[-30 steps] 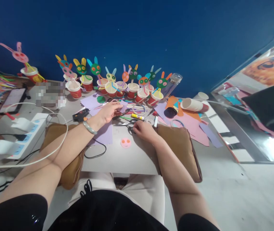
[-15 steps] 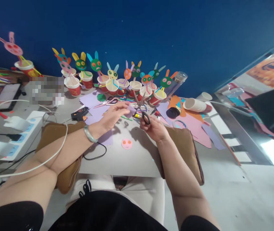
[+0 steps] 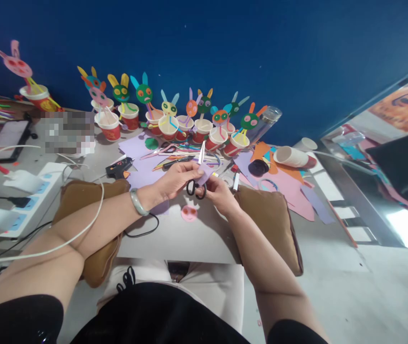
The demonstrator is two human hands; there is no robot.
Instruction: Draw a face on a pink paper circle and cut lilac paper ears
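Note:
My left hand (image 3: pixel 177 180) is closed on a small piece of purple paper (image 3: pixel 206 172), pinched at the fingertips. My right hand (image 3: pixel 220 195) meets it from the other side, its fingers at the black handles of a pair of scissors (image 3: pixel 201 154). The blades point up and away from me and lie close together, beside and partly behind the paper. Below both hands, a pink paper disc (image 3: pixel 188 213) with orange eyes and a drawn smile lies flat on the table (image 3: pixel 178 243).
Paper cups (image 3: pixel 168 128) with rabbit faces line the back. A glue gun (image 3: pixel 118 168) and purple sheets (image 3: pixel 135 147) lie left; a power strip (image 3: pixel 39 200) stands farther left. Brown cushions (image 3: pixel 270 224) sit under both forearms. Stacked cups (image 3: pixel 292 156) and coloured paper lie right.
My hands have come together. The scissors, which stood with blades apart in my right hand, have moved left to the purple paper, and their blades have closed.

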